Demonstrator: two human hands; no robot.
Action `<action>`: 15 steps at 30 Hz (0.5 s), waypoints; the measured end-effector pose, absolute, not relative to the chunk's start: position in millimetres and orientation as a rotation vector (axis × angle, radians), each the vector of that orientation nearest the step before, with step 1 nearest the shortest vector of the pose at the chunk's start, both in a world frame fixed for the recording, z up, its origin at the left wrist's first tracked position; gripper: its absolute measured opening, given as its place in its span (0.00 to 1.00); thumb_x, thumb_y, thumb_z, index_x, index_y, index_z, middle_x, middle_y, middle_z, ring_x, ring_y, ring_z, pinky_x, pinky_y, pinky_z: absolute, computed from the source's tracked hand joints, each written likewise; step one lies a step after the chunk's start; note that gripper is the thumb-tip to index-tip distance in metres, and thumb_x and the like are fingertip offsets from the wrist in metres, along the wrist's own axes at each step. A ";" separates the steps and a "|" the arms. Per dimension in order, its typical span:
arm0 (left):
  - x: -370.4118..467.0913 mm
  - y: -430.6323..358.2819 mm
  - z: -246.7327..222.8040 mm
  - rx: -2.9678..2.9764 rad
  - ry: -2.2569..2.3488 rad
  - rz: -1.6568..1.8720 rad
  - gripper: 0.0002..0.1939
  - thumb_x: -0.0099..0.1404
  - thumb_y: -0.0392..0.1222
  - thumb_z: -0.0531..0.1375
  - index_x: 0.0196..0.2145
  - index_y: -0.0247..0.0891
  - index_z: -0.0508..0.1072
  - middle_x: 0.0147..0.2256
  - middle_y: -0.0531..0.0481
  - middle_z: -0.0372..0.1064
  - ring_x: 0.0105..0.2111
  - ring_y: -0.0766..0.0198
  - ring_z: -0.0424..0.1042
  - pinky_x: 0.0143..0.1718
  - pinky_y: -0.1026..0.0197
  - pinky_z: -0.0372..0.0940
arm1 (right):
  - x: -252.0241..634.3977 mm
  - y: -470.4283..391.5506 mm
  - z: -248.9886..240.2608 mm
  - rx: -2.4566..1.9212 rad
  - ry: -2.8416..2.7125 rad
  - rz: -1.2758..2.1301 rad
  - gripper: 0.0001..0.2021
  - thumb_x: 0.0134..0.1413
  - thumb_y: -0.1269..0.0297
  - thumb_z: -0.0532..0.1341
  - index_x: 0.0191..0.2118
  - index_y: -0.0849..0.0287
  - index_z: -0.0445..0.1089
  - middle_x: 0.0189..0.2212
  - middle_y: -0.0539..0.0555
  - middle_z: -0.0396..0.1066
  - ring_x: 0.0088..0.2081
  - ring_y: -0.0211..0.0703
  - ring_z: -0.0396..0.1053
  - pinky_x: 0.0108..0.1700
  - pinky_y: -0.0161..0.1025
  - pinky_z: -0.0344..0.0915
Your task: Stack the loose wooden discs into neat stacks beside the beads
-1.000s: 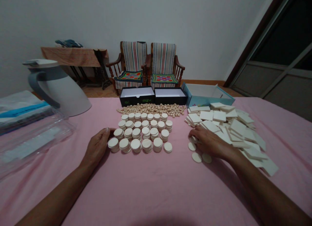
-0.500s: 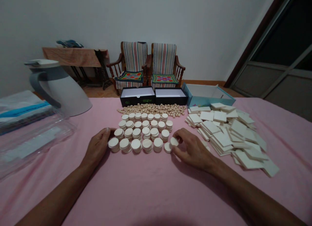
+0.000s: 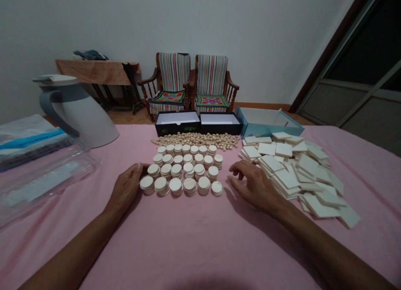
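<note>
Round wooden discs (image 3: 176,185) stand in short stacks, set out in several rows on the pink cloth. At the right end of the nearest row is a lower stack of discs (image 3: 216,188). My right hand (image 3: 255,185) hovers just to the right of that stack, thumb and fingers apart, with nothing between them. My left hand (image 3: 125,187) rests on the cloth at the left end of the rows, its fingertips beside the front stacks. Its fingers are loosely extended and partly hidden, and I see nothing held in them.
Square wooden tiles (image 3: 288,173) lie heaped at the right. Behind the discs are small wooden beads (image 3: 197,139), two black boxes (image 3: 178,125) and a blue box (image 3: 269,121). A white-grey jug (image 3: 90,119) and a clear plastic tray (image 3: 46,181) stand at the left.
My right hand has let go of a disc, which now lies on the stack at the front row's right end. The hand has drawn back rightward and opened. My left hand stays put.
</note>
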State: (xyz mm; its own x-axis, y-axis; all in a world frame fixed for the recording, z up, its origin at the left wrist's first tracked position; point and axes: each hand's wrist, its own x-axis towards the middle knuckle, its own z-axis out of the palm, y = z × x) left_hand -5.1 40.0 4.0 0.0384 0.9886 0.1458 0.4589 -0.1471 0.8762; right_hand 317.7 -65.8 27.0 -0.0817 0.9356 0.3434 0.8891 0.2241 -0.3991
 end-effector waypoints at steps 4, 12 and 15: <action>-4.0 40.2 4.9 1.679 1.488 1.057 0.22 0.61 0.56 0.50 0.36 0.36 0.74 0.39 0.44 0.75 0.39 0.53 0.72 0.42 0.59 0.66 | 352.1 -67.0 39.0 -1.992 -2.001 0.253 0.06 0.52 0.67 0.56 0.36 0.59 0.68 0.30 0.54 0.69 0.31 0.42 0.65 0.32 0.37 0.58; -2.9 37.7 8.0 1.676 1.520 1.019 0.25 0.61 0.56 0.49 0.41 0.35 0.74 0.40 0.44 0.75 0.40 0.51 0.71 0.43 0.56 0.66 | 367.6 -67.5 30.7 -2.025 -2.324 0.423 0.13 0.46 0.74 0.58 0.40 0.57 0.70 0.38 0.56 0.69 0.38 0.45 0.66 0.36 0.37 0.57; -3.6 38.3 6.8 1.678 1.512 1.021 0.24 0.62 0.56 0.49 0.41 0.35 0.74 0.40 0.44 0.75 0.40 0.52 0.71 0.43 0.57 0.66 | 365.6 -65.7 24.4 -1.990 -2.340 0.417 0.12 0.48 0.73 0.56 0.40 0.57 0.69 0.39 0.56 0.68 0.37 0.44 0.66 0.37 0.37 0.57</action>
State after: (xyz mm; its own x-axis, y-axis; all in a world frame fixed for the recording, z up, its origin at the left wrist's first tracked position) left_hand -3.6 38.3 6.8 0.0314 0.9919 0.1233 0.4848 -0.1230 0.8659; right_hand 365.6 -65.7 24.4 -0.1752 0.9743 -0.1412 0.9631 0.1399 -0.2297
